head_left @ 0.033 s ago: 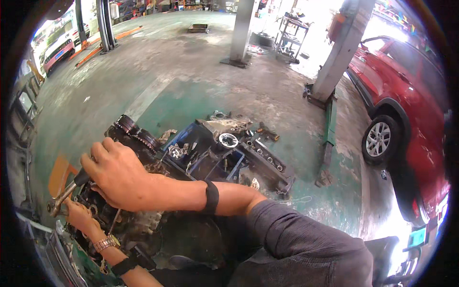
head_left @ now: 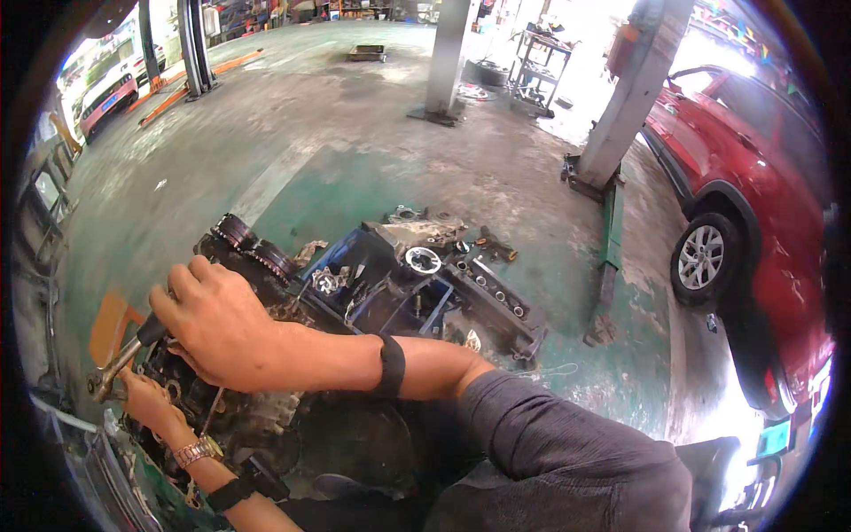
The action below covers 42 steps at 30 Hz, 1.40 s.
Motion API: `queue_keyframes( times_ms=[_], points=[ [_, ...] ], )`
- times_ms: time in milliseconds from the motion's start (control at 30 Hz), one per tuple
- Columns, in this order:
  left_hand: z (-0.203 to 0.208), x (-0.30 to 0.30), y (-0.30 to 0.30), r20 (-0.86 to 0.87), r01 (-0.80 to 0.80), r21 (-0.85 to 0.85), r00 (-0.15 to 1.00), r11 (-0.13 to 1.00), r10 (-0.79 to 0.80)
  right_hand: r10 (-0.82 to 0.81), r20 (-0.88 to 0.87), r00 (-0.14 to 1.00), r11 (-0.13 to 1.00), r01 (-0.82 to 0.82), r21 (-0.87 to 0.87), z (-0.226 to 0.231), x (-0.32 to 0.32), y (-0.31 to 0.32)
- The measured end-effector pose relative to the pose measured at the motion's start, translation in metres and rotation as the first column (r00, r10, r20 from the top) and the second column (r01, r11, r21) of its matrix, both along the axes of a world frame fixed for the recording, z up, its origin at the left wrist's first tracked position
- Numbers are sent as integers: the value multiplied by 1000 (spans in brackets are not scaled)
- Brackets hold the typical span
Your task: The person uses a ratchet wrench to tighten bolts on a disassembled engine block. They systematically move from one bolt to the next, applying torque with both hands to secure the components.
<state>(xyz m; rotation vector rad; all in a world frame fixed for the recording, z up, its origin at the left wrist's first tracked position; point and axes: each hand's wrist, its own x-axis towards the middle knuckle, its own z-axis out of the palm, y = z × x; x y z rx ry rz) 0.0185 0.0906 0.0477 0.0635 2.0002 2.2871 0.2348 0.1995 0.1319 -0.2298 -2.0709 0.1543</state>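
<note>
My right hand (head_left: 217, 324) is closed around the dark grip of a ratchet wrench (head_left: 124, 362), whose metal shaft slopes down to the left. At the wrench's head, my left hand (head_left: 152, 406) has its fingers closed against the metal; just what they pinch there is partly hidden. Under both hands lies a greasy, dark engine block (head_left: 270, 412), largely covered by my arms. Toothed timing gears (head_left: 270, 257) stick out at its far end. A metal watch and a black strap circle my left wrist, and another black strap crosses my right forearm.
Beyond my right arm, a blue tray (head_left: 359, 253) holds loose engine parts. Beside it lies a cylinder head (head_left: 487, 297). An orange panel (head_left: 113, 328) stands past the wrench. Lift posts (head_left: 448, 62) and a red car (head_left: 740, 168) are farther off.
</note>
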Motion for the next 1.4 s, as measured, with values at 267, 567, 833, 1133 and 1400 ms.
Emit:
queue_keyframes(
  times_ms=[267,567,833,1133,1400],
  points=[
    [-16,-11,1,-113,-46,-57,993,997,39,66,50,997,997,-68,38,-4,-20,25],
    [-42,-35,5,-430,-131,-102,900,986,75,-23,202,979,991,-5,136,0,-117,70],
    [-20,-9,6,-193,-78,-39,979,996,69,50,335,941,969,-127,213,3,-243,67],
    [-7,11,1,-162,10,109,987,994,8,360,373,855,832,-475,286,-3,-358,9],
    [12,33,2,-157,-29,106,987,994,45,569,241,787,769,-612,185,-12,-368,-11]
  ],
)
